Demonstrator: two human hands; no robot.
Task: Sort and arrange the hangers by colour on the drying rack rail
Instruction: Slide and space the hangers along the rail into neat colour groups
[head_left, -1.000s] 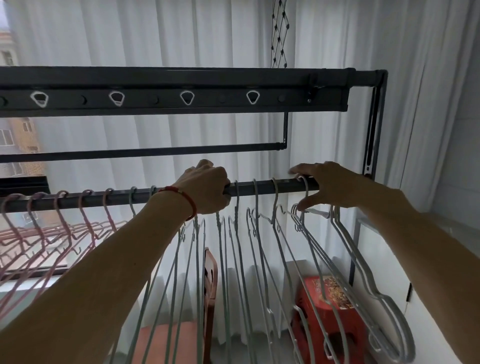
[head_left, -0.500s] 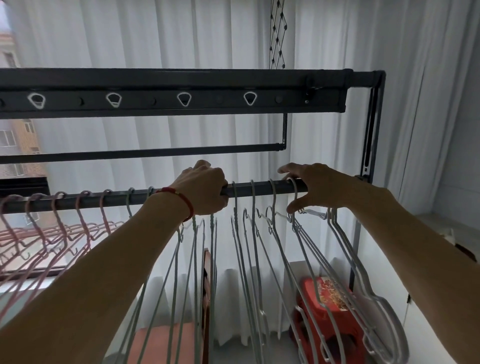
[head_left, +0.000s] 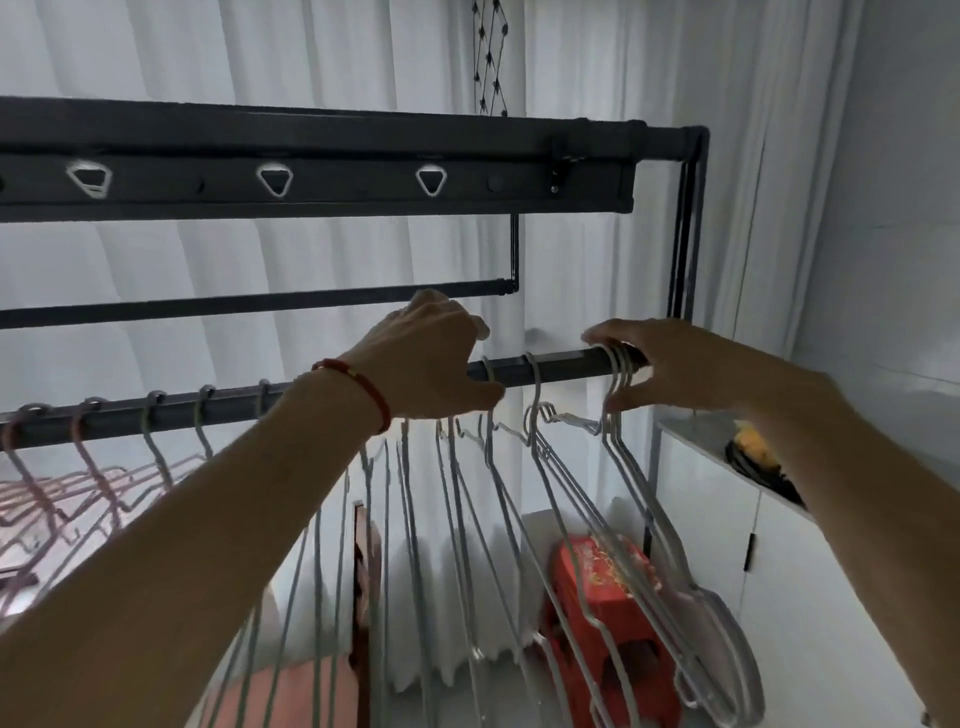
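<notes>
Nearest, the left hand (head_left: 431, 358) with a red bracelet (head_left: 363, 387) wraps over the dark rail (head_left: 561, 364) at centre, fingers curled shut on it. At 3 o'clock from it, the right hand (head_left: 670, 364) pinches a bunch of grey hangers' hooks (head_left: 621, 364) on the rail. More grey hangers (head_left: 467, 519) hang at 6 o'clock, pink hangers (head_left: 62, 493) at 9 o'clock. Farther, a red stool (head_left: 608, 597) stands before white curtains (head_left: 260, 260).

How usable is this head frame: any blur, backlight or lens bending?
Head view: backlit by the bright curtain, so the rail and upper bar read nearly black; grey hangers and pink hangers are motion-smeared; wide-angle bending bows the rail; both forearms loom large; left hand and right hand fairly sharp.
</notes>
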